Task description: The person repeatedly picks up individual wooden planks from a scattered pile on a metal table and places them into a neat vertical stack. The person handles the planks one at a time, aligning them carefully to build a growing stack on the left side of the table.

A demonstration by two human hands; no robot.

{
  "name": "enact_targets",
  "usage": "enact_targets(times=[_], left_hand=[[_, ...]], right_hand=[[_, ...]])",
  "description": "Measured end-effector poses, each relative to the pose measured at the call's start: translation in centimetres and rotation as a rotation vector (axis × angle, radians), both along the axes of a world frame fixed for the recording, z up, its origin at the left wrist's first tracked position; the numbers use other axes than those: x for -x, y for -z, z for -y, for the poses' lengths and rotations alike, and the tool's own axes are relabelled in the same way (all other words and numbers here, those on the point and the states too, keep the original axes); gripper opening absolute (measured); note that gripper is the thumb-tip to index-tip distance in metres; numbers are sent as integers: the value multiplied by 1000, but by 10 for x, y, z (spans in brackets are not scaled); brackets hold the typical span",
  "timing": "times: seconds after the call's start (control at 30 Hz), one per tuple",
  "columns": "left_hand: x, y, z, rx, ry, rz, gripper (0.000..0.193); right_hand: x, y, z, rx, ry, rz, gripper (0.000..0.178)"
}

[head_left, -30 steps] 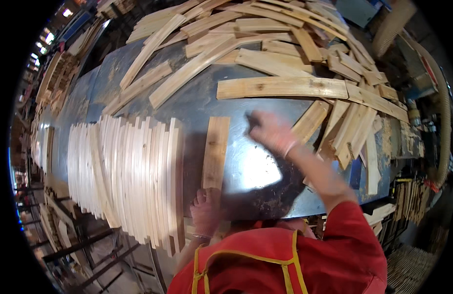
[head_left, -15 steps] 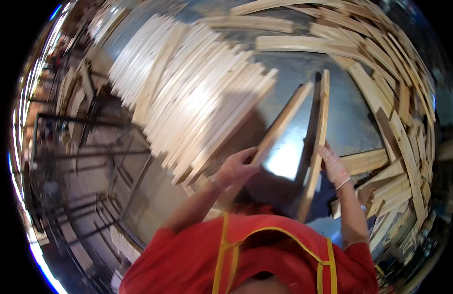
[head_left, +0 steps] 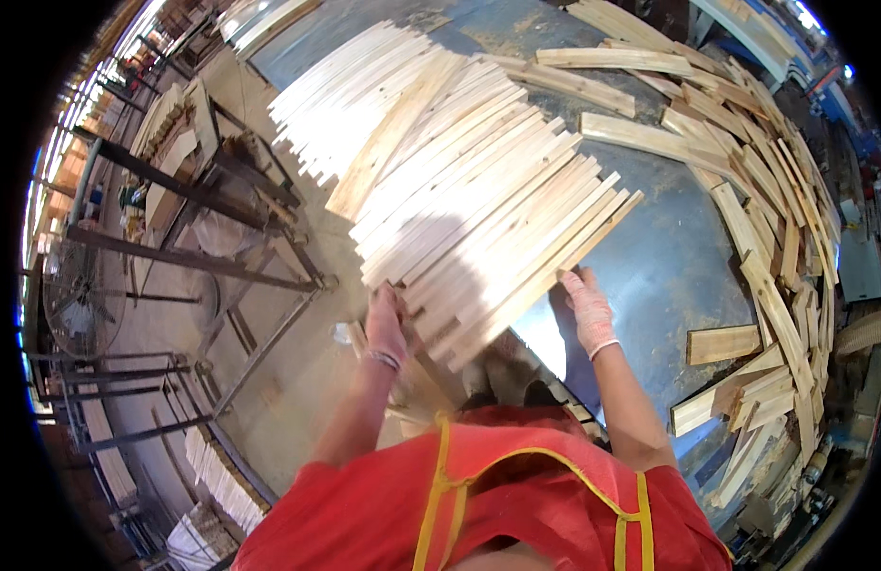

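A broad row of pale wooden strips (head_left: 516,224) lies side by side on a grey metal table, their ends uneven. My left hand (head_left: 386,324), in a thin glove, is at the left ends of the strips; its fingers are smeared and partly hidden. My right hand (head_left: 589,309), gloved too, presses its fingers against the near side of the outermost strip, not wrapped round it. One wider board (head_left: 397,133) lies slantwise on top of the row.
Loose boards (head_left: 783,200) are heaped along the table's right side. A short wood piece (head_left: 723,344) lies nearer on the grey tabletop (head_left: 673,276). Dark metal frames (head_left: 193,257) and a fan (head_left: 79,295) stand on the floor to the left.
The two boards I held apart, one per hand, now appear to lie at the row's near edge. My left hand has moved left to the strip ends; my right hand has moved left.
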State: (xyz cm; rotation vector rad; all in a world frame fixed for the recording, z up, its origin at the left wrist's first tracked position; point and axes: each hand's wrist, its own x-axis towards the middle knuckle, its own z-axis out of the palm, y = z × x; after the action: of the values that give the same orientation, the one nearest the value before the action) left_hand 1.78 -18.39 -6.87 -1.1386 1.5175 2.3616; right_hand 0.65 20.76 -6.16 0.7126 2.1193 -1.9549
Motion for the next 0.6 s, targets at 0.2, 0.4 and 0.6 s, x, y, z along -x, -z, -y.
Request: enact_targets(times=[0.2, 0.4, 0.6], left_hand=[[-81, -38, -66, 230, 1029, -196, 25], [58, -10, -122, 312, 890, -128, 68], [125, -52, -253, 811, 1196, 75, 103]], right_hand=[[14, -28, -36, 349, 315, -130, 85], [31, -39, -84, 197, 43, -38, 83], [41, -59, -96, -207, -192, 14, 80]])
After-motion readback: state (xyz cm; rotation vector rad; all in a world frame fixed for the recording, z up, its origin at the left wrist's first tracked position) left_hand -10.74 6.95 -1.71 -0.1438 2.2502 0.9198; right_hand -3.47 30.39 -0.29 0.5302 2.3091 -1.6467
